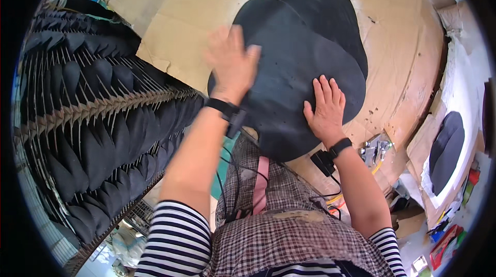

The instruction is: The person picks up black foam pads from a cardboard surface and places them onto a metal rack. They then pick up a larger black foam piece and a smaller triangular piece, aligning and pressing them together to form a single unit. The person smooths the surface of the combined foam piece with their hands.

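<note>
Both hands, left hand (pixel 232 62) and right hand (pixel 325 109), press flat and open on the top black sheet (pixel 294 65) (nothing gripped); a second sheet (pixel 336 13) lies beneath on the cardboard-covered tabletop (pixel 206 3).

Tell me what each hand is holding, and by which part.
Nothing is gripped. The left hand and right hand press flat on the top black sheet, near its left and lower edges.

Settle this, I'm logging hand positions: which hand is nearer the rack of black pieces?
Left. The left hand is close beside the rack; the right hand lies farther away.
</note>
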The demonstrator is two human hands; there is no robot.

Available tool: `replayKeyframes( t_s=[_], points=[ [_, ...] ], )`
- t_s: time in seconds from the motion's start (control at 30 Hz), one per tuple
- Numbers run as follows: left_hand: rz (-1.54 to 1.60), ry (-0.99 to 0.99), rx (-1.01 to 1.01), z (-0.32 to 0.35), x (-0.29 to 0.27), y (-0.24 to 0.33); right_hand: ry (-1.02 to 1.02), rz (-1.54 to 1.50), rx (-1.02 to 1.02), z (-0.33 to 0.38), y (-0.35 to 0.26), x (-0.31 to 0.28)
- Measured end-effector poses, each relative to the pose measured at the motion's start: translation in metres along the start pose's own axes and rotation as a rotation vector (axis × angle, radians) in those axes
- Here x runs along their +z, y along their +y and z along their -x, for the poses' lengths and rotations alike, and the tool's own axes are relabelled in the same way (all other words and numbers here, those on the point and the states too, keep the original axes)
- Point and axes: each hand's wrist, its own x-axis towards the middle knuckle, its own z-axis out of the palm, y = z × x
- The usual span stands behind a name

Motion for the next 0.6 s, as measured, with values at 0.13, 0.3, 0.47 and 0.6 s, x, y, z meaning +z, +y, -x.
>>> replayKeyframes(
  t_s=[0.13, 0.3, 0.47, 0.6],
  points=[
    [0.190, 0.065, 0.223, 0.016, 0.045, 0.093, -0.040, -0.110, -0.033, -0.074, -0.005, -0.027],
    [0.241, 0.061, 0.276, 0.008, 0.046, 0.083, 0.180, -0.006, -0.105, -0.079, 0.024, 0.016],
    [0.038, 0.004, 0.190, -0.002, 0.031, 0.016, 0.119, -0.008, -0.077, -0.076, 0.019, 0.019],
    [-0.094, 0.007, 0.130, -0.011, 0.021, -0.032, 0.120, -0.024, -0.057, -0.076, 0.014, 0.018]
  ],
)
